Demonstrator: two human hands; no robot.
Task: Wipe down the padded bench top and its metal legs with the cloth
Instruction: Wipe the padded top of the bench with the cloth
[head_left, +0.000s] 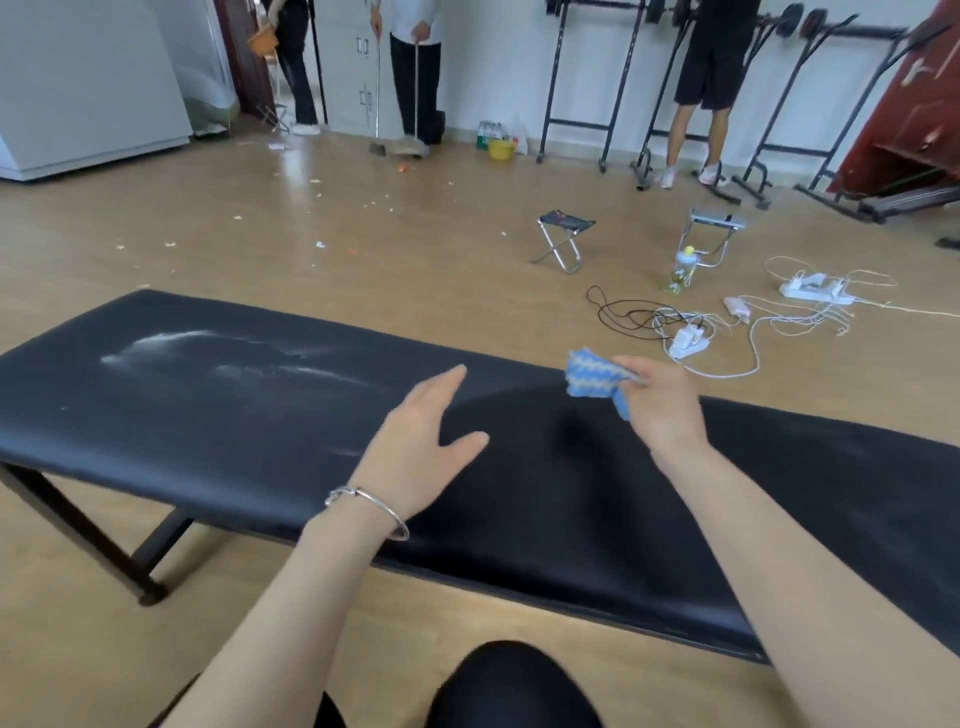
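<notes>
Low across the view runs the black padded bench (208, 426), its top marked by pale dusty streaks (171, 345) toward the left end. One dark metal leg (78, 530) slants down to the wooden floor (363, 249) under that end. The right hand (662, 408) pinches a blue and white cloth (592, 376) between thumb and curled fingers; the cloth hangs bunched above the far edge of the bench, right of the middle, clear of the padding. The left hand (421, 447) is held over the middle of the top with fingers straight and thumb spread away, gripping nothing; whether it touches the padding cannot be told. A silver bracelet (371, 506) circles the left wrist. A dark-clad knee (509, 686) shows at the bottom edge.

Beyond the bench, a small folding stool (563, 239) stands on the floor, with a clear bottle (680, 270) to its right and white power strips with tangled cables (685, 340) nearby. A yellow basin (501, 149) sits by the far wall.
</notes>
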